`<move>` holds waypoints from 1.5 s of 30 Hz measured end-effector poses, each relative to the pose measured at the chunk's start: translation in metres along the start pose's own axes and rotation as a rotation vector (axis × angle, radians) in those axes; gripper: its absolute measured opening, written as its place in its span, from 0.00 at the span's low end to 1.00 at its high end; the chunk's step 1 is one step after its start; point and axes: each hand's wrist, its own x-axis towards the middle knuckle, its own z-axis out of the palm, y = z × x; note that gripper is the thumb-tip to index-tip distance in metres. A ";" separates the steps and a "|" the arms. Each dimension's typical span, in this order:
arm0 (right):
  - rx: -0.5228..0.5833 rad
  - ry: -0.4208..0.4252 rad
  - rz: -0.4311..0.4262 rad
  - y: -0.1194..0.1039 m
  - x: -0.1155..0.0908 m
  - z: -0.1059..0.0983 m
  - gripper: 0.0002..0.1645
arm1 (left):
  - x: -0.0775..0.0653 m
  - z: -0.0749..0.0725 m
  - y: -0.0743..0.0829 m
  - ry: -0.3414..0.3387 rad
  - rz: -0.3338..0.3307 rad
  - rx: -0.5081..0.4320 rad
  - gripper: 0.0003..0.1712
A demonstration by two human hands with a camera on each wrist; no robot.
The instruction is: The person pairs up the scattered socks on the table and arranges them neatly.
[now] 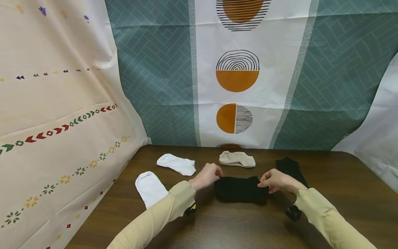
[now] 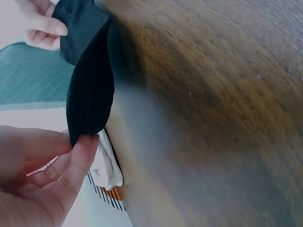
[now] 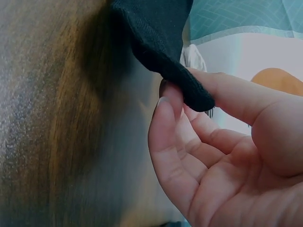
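A black sock [image 1: 240, 190] stretches sideways between both hands, close over the brown table. My left hand [image 1: 207, 177] pinches its left end between thumb and fingers; the left wrist view shows the sock [image 2: 92, 87] hanging in a curve from those fingertips. At the other end, my right hand [image 1: 277, 181] pinches the upper corner, and the right wrist view has thumb and fingertip on the sock's edge [image 3: 163, 52]. Another black sock [image 1: 291, 168] lies on the table just behind the right hand, partly covered by it.
Two white socks lie to the left, one farther back [image 1: 178, 164] and one nearer [image 1: 150, 188], partly behind the left sleeve. A beige sock [image 1: 237, 159] lies near the table's back edge. Patterned cloth [image 1: 155, 86] hangs behind the wooden table [image 1: 217, 228].
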 end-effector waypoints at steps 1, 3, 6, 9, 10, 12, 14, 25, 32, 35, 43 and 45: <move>0.008 -0.005 -0.001 0.000 0.000 0.000 0.08 | 0.000 0.001 0.000 0.000 -0.001 -0.001 0.08; 0.020 -0.018 -0.007 0.001 -0.001 -0.001 0.07 | 0.000 0.002 0.000 0.000 -0.001 -0.004 0.08; 0.033 -0.032 -0.009 0.003 -0.002 -0.002 0.07 | 0.001 0.003 0.000 -0.002 -0.001 -0.002 0.08; 0.029 -0.033 -0.001 0.004 -0.002 -0.003 0.07 | 0.001 0.005 0.000 -0.004 0.002 0.000 0.08; 0.027 -0.030 0.006 0.004 -0.002 -0.003 0.07 | 0.002 0.005 -0.001 -0.004 0.004 0.003 0.08; 0.023 -0.030 0.013 0.005 -0.003 -0.003 0.08 | 0.002 0.006 -0.001 -0.002 0.010 0.003 0.08; 0.018 -0.027 0.021 0.006 -0.003 -0.004 0.08 | 0.003 0.008 -0.001 -0.002 0.014 0.001 0.08; -0.010 -0.017 0.054 0.008 -0.004 -0.003 0.08 | 0.004 0.017 -0.003 -0.011 -0.011 0.020 0.09; -0.021 -0.021 0.063 0.011 -0.006 -0.003 0.08 | 0.003 0.023 -0.006 -0.014 -0.013 0.043 0.09; -0.015 -0.024 0.054 0.010 -0.008 -0.004 0.09 | 0.003 0.024 -0.006 -0.009 -0.020 0.054 0.08; 0.008 -0.020 0.026 0.010 -0.010 -0.012 0.09 | 0.003 0.022 0.003 0.034 -0.045 0.107 0.04; 0.009 -0.014 0.015 0.010 -0.010 -0.014 0.09 | 0.003 0.022 0.006 0.039 -0.044 0.115 0.04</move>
